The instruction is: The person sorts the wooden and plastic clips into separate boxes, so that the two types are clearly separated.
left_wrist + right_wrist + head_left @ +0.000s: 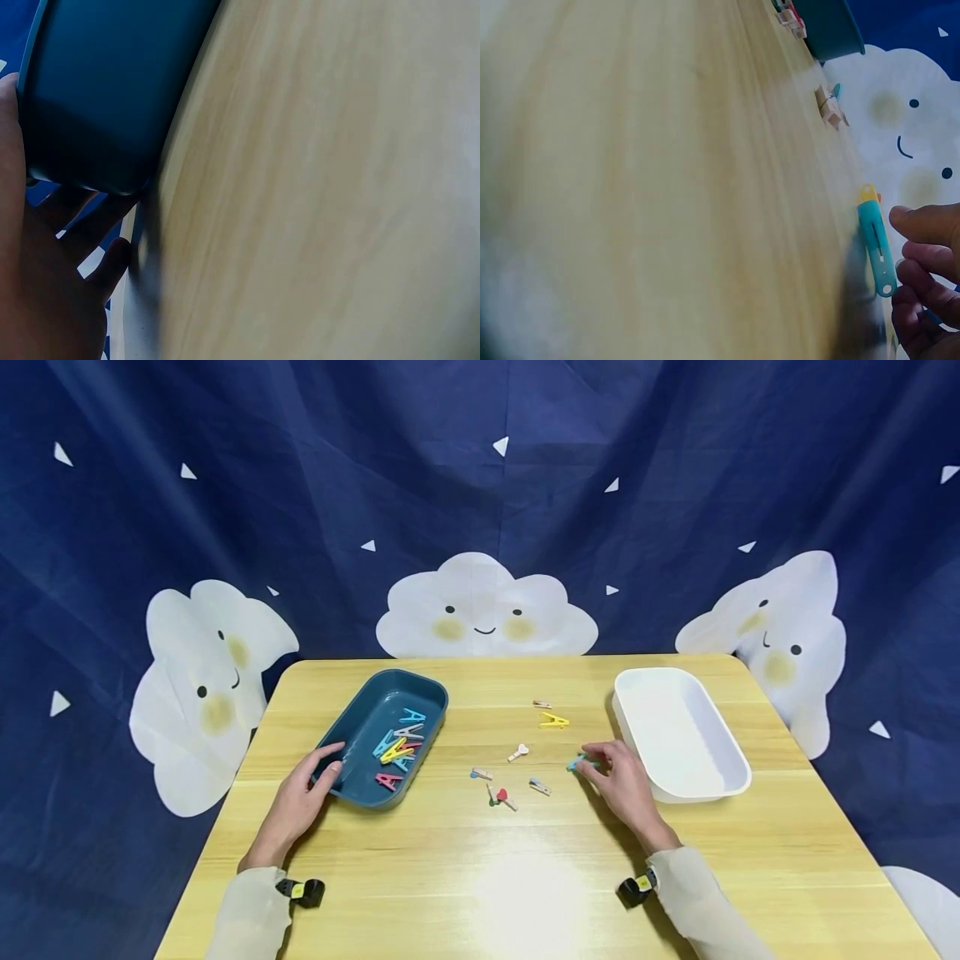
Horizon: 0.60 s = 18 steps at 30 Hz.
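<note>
In the head view, my left hand [298, 800] holds the near left corner of a dark teal tub [358, 714], thumb and index finger over its rim. Close up in the left wrist view, other fingers [97, 225] lie along the tub's outer wall [112, 97]. Several plastic clothespins, among them a yellow clothespin [395, 752] and a red clothespin [387, 781], lie in the tub. At the right, my right hand [622, 781] is around a light-blue clothespin [877, 247] on the table, thumb and fingers parted; a gap shows beside the thumb.
A white tub [632, 731] stands right of my right hand. On the wooden table [420, 877] between the tubs lie a yellow clothespin [553, 721] and several small wooden clothespins, one with a red heart [502, 794]. A dark blue cloud-print curtain [480, 468] hangs behind.
</note>
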Available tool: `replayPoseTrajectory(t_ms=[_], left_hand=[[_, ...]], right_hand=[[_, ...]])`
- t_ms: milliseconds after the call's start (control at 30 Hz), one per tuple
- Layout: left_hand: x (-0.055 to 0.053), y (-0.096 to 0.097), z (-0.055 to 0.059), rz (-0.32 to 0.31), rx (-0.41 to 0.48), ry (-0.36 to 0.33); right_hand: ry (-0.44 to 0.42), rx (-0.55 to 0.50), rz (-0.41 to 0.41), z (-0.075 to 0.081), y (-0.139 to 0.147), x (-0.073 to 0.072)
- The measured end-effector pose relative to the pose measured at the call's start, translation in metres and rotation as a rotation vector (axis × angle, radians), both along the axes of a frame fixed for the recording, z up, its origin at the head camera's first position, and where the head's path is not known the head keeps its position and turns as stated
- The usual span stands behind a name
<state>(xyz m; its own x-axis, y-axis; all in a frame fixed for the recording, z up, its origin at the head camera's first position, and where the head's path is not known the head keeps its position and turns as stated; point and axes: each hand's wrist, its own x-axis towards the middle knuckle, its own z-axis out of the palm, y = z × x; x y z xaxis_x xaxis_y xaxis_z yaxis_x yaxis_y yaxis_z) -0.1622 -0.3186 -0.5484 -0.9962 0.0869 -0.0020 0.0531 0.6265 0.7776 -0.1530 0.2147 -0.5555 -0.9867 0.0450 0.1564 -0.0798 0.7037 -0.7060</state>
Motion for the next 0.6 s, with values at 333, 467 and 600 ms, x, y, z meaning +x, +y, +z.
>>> replayPoseTrajectory(t_ms=[333,467,600], left_hand=[[0.001,-0.001,0.000,0.004,-0.005,-0.011],[0.000,-0.001,0.001,0.007,-0.007,-0.014],[0.000,0.000,0.001,0.005,-0.007,-0.014]], right_hand=[[0.009,-0.002,0.030,-0.003,-0.006,0.003],[0.009,0.012,0.046,-0.002,-0.012,0.004],[0.023,0.006,0.034,-0.002,-0.012,0.004]])
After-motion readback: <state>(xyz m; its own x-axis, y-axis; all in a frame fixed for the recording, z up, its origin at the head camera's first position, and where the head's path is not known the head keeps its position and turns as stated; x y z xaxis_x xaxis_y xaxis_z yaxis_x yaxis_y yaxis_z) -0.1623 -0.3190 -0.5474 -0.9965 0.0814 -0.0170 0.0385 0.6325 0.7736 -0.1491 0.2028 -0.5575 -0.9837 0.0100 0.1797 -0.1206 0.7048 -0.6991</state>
